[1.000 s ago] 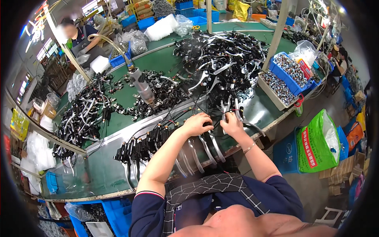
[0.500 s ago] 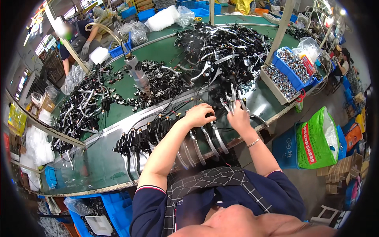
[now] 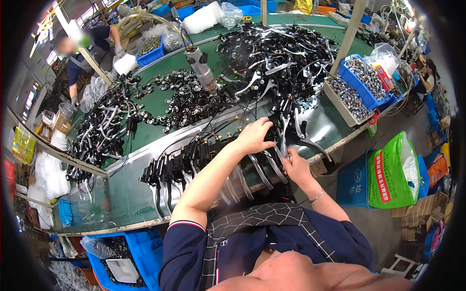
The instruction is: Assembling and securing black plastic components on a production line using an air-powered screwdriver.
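A long table (image 3: 127, 196) is topped in smooth green and crossed by a strip of shiny bare metal. At the table's far side a loose heap of brake levers (image 3: 272, 51) is piled, matte black bodies being tangled with polished silver blades and thin black cables. At the table's left end a smaller pile (image 3: 104, 121) of the same is spread. Along the table's near edge a tidy row of levers (image 3: 182, 157) is laid, the curved blades being turned toward the edge. Across the table's middle, small rounded black clamps (image 3: 180, 107) are scattered. Beyond the table's right edge a glossy green bag (image 3: 388, 169) is creased and bulging; on that edge a blue plastic tray (image 3: 356, 90) is filled with small shiny metal parts. Above the table's middle a cylindrical tool (image 3: 200, 68) is hung.

Over the table's near edge the left hand (image 3: 255, 137) is held with thumb and fingers apart, above black lever bodies. The right hand (image 3: 298, 167) is curled at the near end of a silver lever (image 3: 285, 133); whether it is gripped cannot be told. That lever is placed right of the left hand and just beyond the right. A thin bracelet (image 3: 316, 196) is worn on the right wrist.
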`<state>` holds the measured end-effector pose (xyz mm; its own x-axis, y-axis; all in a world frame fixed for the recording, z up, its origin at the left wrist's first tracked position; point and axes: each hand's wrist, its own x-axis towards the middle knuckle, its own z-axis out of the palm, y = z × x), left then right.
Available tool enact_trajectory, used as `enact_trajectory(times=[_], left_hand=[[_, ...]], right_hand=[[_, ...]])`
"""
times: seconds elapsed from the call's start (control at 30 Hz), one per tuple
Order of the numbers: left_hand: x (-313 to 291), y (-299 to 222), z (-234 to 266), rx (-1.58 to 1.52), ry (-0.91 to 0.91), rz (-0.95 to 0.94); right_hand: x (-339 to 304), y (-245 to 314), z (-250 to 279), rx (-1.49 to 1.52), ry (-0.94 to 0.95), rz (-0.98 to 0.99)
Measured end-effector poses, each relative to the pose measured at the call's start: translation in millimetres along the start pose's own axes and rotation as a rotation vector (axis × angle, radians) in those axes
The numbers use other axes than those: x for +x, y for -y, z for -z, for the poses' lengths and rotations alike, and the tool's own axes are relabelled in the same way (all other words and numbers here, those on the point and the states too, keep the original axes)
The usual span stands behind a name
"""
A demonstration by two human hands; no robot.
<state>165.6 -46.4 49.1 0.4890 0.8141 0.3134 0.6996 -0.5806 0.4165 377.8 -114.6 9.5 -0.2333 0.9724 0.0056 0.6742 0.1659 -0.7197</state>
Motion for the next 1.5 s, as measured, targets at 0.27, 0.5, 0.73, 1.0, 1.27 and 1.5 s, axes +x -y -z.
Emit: enact_trajectory(times=[0.27,0.5,0.73,1.0,1.27,1.5], left_hand=[[8.7,-17.2,-9.1,-0.024,0.087,0.249],[20.7,-31.6,-5.3,0.058,0.077,0.281],[30.7,-15.3,-25.1,-0.057,0.060,0.246],[32.5,-9.1,-47.2,-0.071,0.031,0.075],[44.1,9.3,-60.6,-0.191,-0.107,0.092],[41.7,3.0,-55.2,-0.189,0.023,0.058]], right_hand=[[6.0,-25.4,26.9,0.324,-0.056,-0.088],[11.9,-31.9,23.3,0.517,0.246,-0.162],[7.3,-5.7,44.5,-0.270,0.109,0.158],[73.4,-68.7,30.9,0.231,0.087,-0.058],[95.5,-53.3,17.6,0.610,0.175,-0.136],[92.8,-83.1,19.7,0.329,0.113,-0.083]])
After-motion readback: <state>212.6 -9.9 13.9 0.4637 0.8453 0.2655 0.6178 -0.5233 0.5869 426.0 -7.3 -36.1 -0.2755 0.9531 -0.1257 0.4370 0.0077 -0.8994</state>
